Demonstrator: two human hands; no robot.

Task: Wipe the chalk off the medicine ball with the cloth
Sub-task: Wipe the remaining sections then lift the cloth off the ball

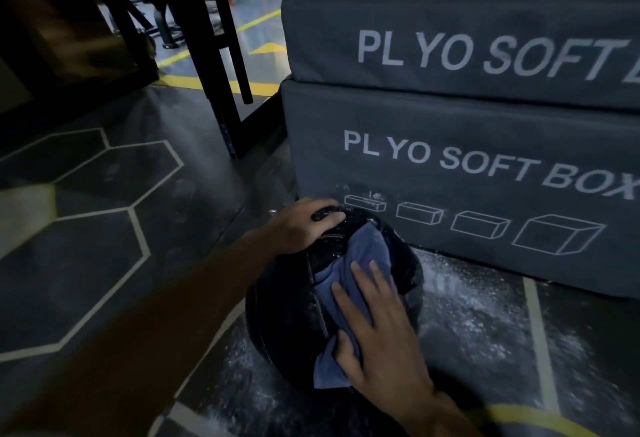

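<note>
While the left hand [304, 225] rests on the top of the medicine ball [287, 315] with its fingers curved over the surface to keep it steady, the right hand [377, 329] presses the cloth [349, 284] flat against the ball. The fingers of the right hand are nearly straight and spread; they push the blue cloth but do not close around it. The black ball sits on the floor [114, 263] in the lower middle of the frame, just beside the lower plyo soft box [467, 173], which has a second box stacked on it. White chalk dust [460, 301] lies on the floor to the right of the ball, and some specks show near the top of the ball. The wiping step seems to be in progress. The next move probably calls for sliding the cloth across the remaining dusty part, and perhaps turning the ball with the left hand to reach the hidden sides.
</note>
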